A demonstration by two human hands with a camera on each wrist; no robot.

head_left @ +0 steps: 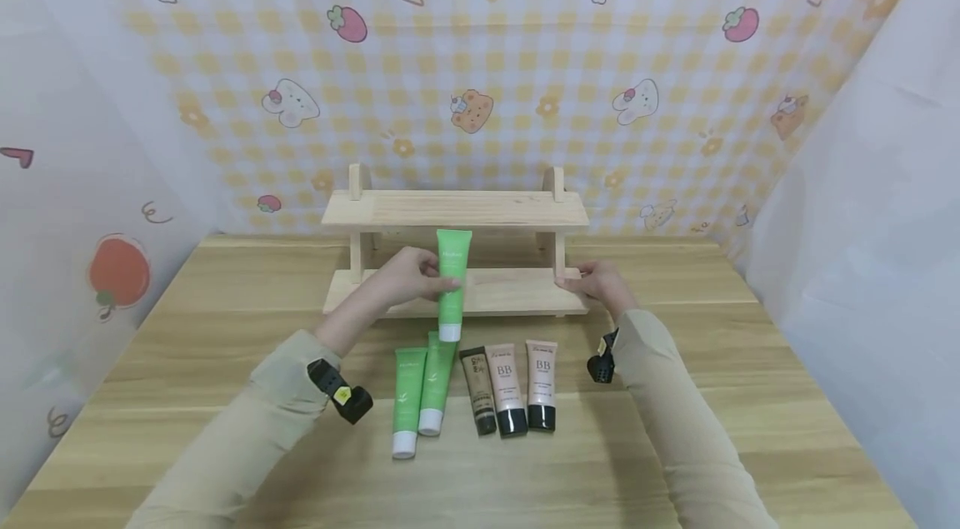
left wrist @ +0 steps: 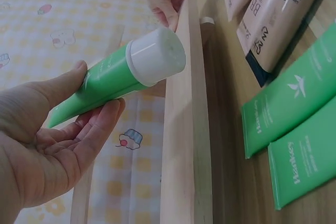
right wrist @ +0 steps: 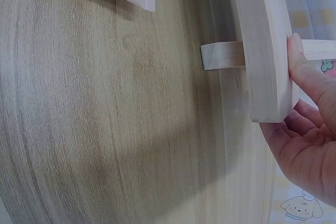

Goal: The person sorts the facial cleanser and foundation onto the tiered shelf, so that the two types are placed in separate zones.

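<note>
My left hand [head_left: 408, 275] grips a green tube [head_left: 453, 262] with a white cap, its cap end pointing down, in front of the two-tier wooden shelf [head_left: 510, 293]. In the left wrist view the thumb lies along one side of the green tube [left wrist: 105, 74] and the fingers curl under the other. My right hand [head_left: 596, 283] holds the right end of the lower shelf board; in the right wrist view the thumb is on top of the board [right wrist: 268, 51] and the fingers are beneath it.
Two more green tubes [head_left: 408, 396] lie on the wooden table [head_left: 675, 429] before the shelf. Beside them lie a small brown tube [head_left: 478, 387] and two pink BB cream tubes [head_left: 542, 379] with black caps. A checked cloth [head_left: 487, 54] hangs behind the shelf.
</note>
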